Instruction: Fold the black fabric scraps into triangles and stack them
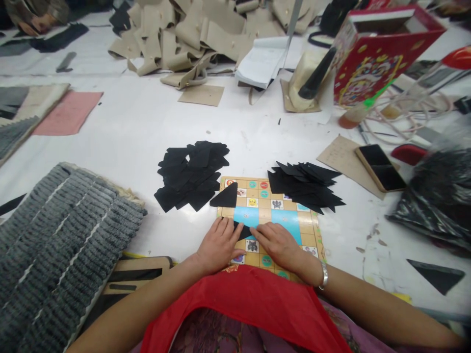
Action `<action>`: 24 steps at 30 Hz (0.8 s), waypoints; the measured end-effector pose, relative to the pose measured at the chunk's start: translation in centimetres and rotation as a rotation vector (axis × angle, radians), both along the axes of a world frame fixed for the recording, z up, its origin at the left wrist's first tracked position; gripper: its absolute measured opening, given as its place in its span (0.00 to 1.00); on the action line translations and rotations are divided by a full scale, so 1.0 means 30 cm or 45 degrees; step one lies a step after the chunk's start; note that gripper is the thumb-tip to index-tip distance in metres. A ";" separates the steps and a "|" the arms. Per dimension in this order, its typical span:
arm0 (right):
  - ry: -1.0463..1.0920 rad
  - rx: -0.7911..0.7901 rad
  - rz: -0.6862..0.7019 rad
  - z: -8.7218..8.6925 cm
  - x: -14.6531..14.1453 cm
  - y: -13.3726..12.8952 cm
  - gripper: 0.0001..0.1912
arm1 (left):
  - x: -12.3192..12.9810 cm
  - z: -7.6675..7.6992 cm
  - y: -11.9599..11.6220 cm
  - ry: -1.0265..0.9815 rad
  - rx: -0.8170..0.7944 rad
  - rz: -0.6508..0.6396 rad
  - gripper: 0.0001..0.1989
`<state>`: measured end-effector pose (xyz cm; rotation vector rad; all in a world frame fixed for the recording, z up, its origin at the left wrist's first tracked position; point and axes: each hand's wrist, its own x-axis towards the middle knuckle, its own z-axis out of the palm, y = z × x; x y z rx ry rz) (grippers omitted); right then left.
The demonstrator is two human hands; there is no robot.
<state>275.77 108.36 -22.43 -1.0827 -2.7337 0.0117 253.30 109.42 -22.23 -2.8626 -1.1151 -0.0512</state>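
Both hands rest on a small black piece [243, 231] lying on a colourful game board [265, 213]. My left hand [220, 243] presses its left part, fingers slightly apart and pointing forward. At the right end of the piece, my right hand [278, 243] touches it with the index fingertip, the other fingers loosely curled. Another black piece [225, 196] lies flat over the board's upper left edge. A pile of black pieces [193, 174] is left of the board, and a second pile [305, 184] overlaps its upper right corner.
Grey ribbed fabric [66, 245] covers the left side. Beige pieces [206, 29] are heaped at the back. On the right are a phone [380, 166], a red box [371, 63], a black plastic bag [434, 196] and a loose black triangle [436, 274]. Another person's hands [39, 23] show far left.
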 end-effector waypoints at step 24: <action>0.135 -0.052 -0.107 -0.017 0.062 -0.049 0.13 | 0.096 -0.035 -0.058 -0.101 -0.106 0.020 0.35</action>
